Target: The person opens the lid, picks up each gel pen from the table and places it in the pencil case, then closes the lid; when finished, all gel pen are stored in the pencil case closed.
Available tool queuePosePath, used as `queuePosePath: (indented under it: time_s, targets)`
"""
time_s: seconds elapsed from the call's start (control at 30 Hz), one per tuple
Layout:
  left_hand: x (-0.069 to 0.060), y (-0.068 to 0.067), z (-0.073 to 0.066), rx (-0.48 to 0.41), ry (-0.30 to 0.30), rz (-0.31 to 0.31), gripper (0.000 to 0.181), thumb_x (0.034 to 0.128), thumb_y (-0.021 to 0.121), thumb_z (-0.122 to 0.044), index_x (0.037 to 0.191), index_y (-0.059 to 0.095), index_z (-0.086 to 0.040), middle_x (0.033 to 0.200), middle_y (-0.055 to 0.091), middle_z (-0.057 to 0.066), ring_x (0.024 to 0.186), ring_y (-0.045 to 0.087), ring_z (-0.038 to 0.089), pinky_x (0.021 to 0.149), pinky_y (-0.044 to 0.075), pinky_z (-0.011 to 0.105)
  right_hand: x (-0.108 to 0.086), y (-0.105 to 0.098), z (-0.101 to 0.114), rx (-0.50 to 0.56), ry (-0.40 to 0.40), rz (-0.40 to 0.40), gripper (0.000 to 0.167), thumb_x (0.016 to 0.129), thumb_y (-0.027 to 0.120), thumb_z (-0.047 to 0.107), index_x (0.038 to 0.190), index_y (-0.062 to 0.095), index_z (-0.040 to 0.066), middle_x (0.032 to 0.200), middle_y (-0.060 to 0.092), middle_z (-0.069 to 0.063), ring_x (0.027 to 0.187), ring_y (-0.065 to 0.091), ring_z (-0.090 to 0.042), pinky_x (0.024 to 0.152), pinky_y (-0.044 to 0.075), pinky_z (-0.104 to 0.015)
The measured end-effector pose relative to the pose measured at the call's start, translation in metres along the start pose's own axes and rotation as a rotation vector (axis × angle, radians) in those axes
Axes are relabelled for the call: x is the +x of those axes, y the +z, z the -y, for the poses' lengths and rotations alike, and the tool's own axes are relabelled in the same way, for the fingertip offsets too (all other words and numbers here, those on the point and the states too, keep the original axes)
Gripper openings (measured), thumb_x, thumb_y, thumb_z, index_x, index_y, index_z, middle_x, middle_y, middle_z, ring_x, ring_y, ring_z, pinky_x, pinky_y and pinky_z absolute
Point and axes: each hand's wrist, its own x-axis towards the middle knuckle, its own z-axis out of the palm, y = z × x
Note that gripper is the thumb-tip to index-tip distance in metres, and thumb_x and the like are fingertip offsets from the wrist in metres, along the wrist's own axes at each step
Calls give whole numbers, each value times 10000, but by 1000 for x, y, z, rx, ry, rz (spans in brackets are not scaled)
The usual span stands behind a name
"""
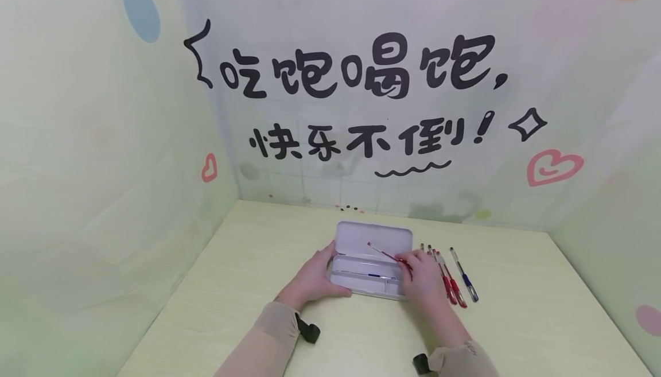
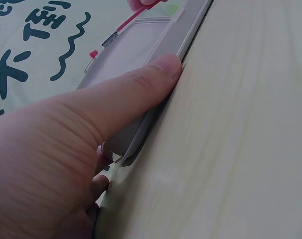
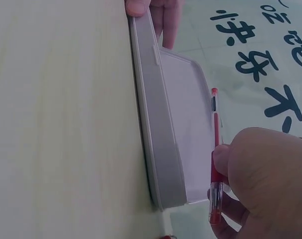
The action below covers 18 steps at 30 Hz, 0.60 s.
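An open pencil case (image 1: 374,237), pale grey-lilac with its lid raised at the back, lies on the table. My left hand (image 1: 311,278) grips its left end, the thumb (image 2: 141,84) along the front edge and the other fingers behind. Between thumb and fingers, my right hand (image 1: 426,279) pinches a red pen (image 3: 216,149) over the right part of the case, tip pointing up and left. A blue pen (image 1: 376,275) lies lengthwise inside the case, near a small divided compartment at the right.
Several red pens (image 1: 455,291) lie on the table (image 1: 542,308) just right of my right hand. Farther right is a blue pen (image 1: 467,280). A back wall (image 1: 361,193) with black lettering and side walls enclose the table.
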Motion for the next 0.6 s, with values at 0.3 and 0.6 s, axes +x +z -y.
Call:
queuePosePath:
  time_s: [0.3, 0.6]
  targets:
    - [-2, 0, -5, -1, -34, 0, 1405, 665, 1056, -468, 1775, 219, -262, 1736, 489, -2, 1658, 387, 332, 1435, 179, 540, 5, 9, 16, 8, -34, 106, 124, 987, 765, 52, 1075, 824, 115, 1003, 697, -42, 935, 644, -253, 841, 603, -475]
    - [-4, -1, -5, -15, -49, -4, 1403, 667, 1054, -470, 1775, 224, -241, 1759, 456, 24, 1677, 319, 419, 1413, 227, 603, 7, 18, 30, 17, 44, 282, 100, 1031, 748, 105, 1066, 817, 168, 1072, 690, -30, 1002, 667, -232, 949, 633, -498]
